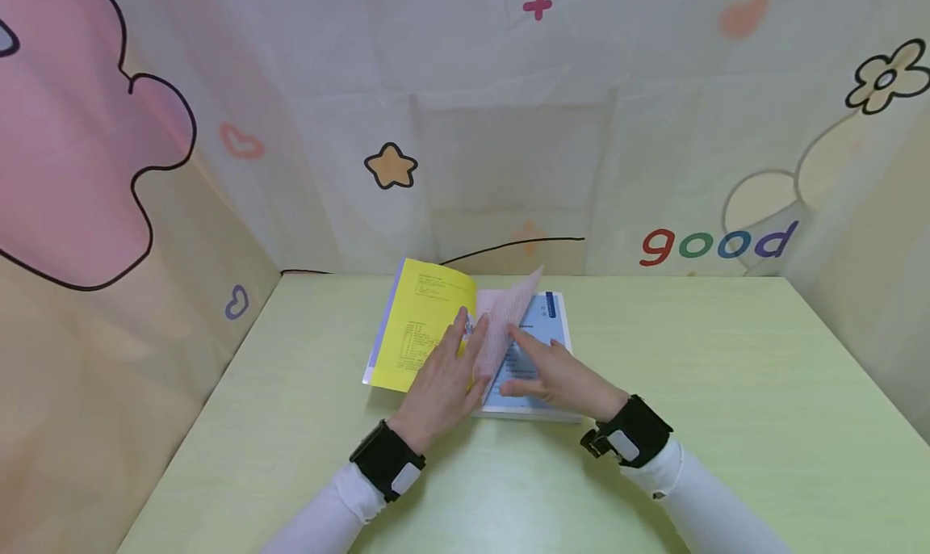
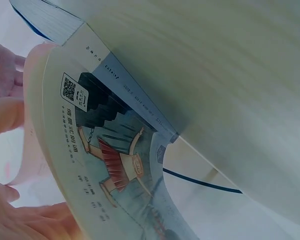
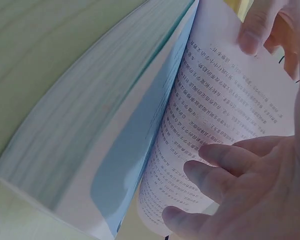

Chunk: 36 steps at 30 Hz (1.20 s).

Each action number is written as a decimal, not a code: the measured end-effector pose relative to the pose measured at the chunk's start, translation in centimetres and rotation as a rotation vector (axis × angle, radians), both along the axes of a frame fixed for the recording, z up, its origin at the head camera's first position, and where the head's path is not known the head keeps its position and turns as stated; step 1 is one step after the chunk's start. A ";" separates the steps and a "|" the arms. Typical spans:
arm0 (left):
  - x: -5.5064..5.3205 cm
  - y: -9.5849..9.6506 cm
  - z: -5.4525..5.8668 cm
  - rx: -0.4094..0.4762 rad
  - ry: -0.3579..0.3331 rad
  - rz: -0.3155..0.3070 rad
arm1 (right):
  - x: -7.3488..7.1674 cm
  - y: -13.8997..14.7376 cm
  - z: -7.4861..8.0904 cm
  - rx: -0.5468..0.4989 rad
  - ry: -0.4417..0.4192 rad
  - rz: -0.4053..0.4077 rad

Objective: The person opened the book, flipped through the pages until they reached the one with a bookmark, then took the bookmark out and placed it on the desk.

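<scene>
At the right grip (image 1: pixel 565 379), fingers parted and slightly bent, apparently touching the raised pink page (image 1: pixel 501 337) just to the left, with no visible pinch. Across the fold with the left grip (image 1: pixel 443 372), fingers nearly straight, holding no visible pinch; nearer with the right to the page's free edge. Slanting along its length from near left to far right. Beneath both, an open paperback (image 1: pixel 429 300) on the counter (image 1: pixel 726 392), spine roughly near to far, page tops pointing far.
</scene>
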State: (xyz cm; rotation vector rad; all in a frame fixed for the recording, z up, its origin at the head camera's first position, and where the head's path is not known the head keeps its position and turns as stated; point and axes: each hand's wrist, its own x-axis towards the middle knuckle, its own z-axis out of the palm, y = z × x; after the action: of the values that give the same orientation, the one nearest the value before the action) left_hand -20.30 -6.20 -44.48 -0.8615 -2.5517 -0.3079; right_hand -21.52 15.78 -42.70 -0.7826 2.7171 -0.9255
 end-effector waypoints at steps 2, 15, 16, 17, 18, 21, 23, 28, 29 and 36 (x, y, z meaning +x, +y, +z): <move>0.0 0.0 0.0 0.007 0.004 -0.008 | 0.0 0.0 -0.2 -0.006 -0.001 0.015; -0.2 -0.1 0.0 0.046 0.012 -0.021 | 0.1 0.1 0.0 0.009 -0.021 0.026; -0.3 -0.1 0.0 0.049 0.011 -0.024 | 0.1 0.1 0.0 0.012 -0.022 0.025; -0.3 -0.1 0.1 0.054 0.010 -0.024 | 0.1 0.2 0.0 0.014 -0.020 0.027; -0.3 -0.1 0.1 0.059 0.009 -0.021 | 0.1 0.3 0.0 0.018 -0.015 0.028; -0.2 -0.3 0.1 0.066 0.005 0.002 | 0.1 0.5 -0.1 0.033 0.001 0.042; -0.1 -0.4 0.2 0.072 0.007 0.013 | 0.2 0.8 -0.2 0.051 0.016 0.053; 0.0 -0.6 0.3 0.039 0.022 0.021 | 0.3 1.5 0.1 0.083 0.050 0.065; 0.0 -0.6 0.4 0.024 0.030 0.026 | 0.3 1.6 0.2 0.086 0.053 0.064; -0.1 -0.5 0.7 -0.150 0.128 0.106 | 0.2 2.4 0.9 0.097 0.025 0.042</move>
State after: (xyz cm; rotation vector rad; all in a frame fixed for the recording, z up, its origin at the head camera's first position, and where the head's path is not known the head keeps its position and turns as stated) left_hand -20.35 -6.65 -43.80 -0.7692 -2.5135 -0.0275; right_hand -21.36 18.15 -41.80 -0.8338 2.7323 -0.7733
